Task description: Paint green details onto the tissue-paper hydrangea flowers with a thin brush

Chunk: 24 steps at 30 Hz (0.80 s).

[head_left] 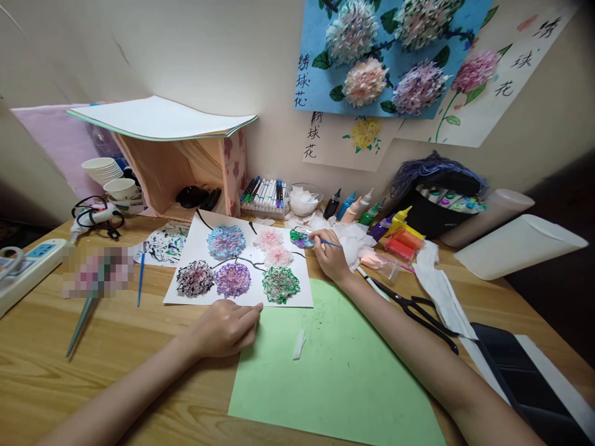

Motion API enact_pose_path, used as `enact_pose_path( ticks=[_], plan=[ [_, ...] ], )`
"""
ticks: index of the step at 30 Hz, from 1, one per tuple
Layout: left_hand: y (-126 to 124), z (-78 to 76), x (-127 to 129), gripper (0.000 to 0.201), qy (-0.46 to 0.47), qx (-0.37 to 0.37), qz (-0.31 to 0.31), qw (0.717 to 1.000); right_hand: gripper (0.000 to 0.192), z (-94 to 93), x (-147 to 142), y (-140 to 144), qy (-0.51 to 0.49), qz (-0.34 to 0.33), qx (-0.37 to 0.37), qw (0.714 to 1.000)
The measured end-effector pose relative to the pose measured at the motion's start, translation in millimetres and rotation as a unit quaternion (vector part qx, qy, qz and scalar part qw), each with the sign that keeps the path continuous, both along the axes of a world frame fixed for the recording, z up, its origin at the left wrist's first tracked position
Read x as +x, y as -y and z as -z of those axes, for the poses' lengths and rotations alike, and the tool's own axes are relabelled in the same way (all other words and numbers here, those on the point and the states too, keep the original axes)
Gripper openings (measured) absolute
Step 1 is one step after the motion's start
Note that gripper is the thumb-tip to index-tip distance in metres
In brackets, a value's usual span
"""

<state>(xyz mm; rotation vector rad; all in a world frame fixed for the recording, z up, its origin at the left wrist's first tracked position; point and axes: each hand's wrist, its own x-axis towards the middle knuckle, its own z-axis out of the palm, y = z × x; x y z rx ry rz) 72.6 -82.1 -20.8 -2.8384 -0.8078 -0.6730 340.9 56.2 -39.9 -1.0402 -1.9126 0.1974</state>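
Right hand grips a paintbrush at the palette; left hand, loosely curled and empty, presses the flower painting.

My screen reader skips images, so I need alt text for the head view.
A right hand dips a thin paintbrush into a paint palette while the left hand steadies a white sheet of tissue-paper flowers on a wooden desk.
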Motion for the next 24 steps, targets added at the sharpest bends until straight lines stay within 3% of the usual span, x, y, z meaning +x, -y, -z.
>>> enact_pose_path(
  ticks=[4,9,14,17,24],
  plan=[
    [-0.7,-0.9,0.7,0.025,0.006,0.001,0.0,1.0,0.021,-7.8,0.2,12.4,-0.05,0.022,-0.003,0.999],
    [-0.4,0.1,0.7,0.023,-0.001,0.009,-0.008,1.0,0.017,-13.4,1.1,72.8,-0.184,-0.02,-0.045,0.982],
    [-1.0,1.9,-0.2,0.022,-0.004,0.016,-0.01,1.0,0.018,-7.4,11.9,127.4,-0.068,-0.13,-0.015,0.989],
    [-1.6,2.1,-0.7,0.022,-0.009,0.014,-0.012,1.0,0.025,-6.8,11.4,131.2,-0.002,-0.167,0.016,0.986],
    [-1.3,2.5,-1.1,0.023,-0.022,0.01,-0.02,1.0,0.022,-11.3,3.1,122.2,0.011,-0.164,-0.003,0.986]
  ],
)
